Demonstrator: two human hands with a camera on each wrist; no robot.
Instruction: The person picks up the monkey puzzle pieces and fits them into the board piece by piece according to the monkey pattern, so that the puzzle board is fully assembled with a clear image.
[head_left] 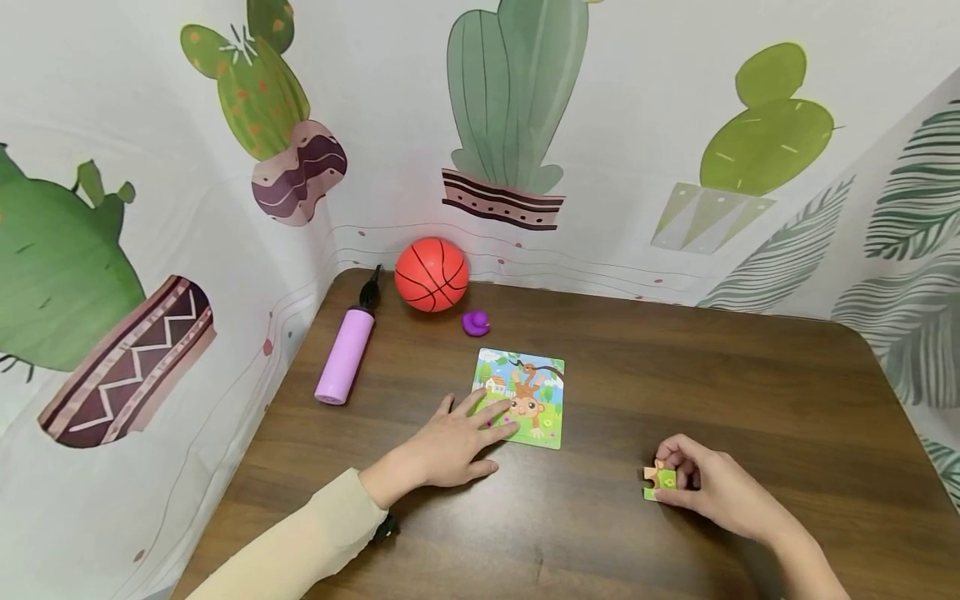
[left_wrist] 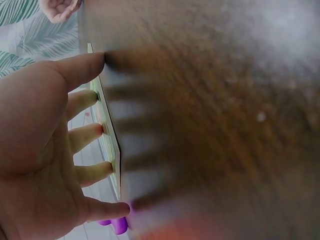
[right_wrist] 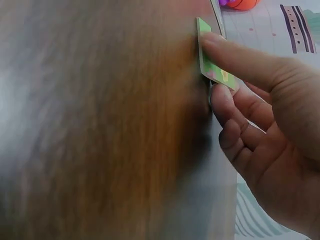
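A square jigsaw puzzle [head_left: 538, 427] with a cartoon monkey lies flat on the table. My left hand [head_left: 453, 442] has its fingers straight and spread, with some fingertips touching the puzzle's left part. In the left wrist view the puzzle [left_wrist: 111, 145] shows edge-on behind the fingertips. Off to the right, my right hand [head_left: 723, 490] pinches a small green and orange puzzle piece [head_left: 667, 478] between thumb and fingers. Seen from the right wrist, the puzzle piece [right_wrist: 216, 73] is tilted, close to the tabletop; whether it touches the table I cannot tell.
Behind the puzzle sit a purple rubber duck [head_left: 476, 323] and a red toy basketball [head_left: 432, 275]. A pink hand pump [head_left: 346, 357] lies along the left side of the brown wooden table [head_left: 675, 367]. A cactus-print cloth [head_left: 637, 125] hangs behind. Something small and dark [head_left: 386, 528] shows beside the left sleeve.
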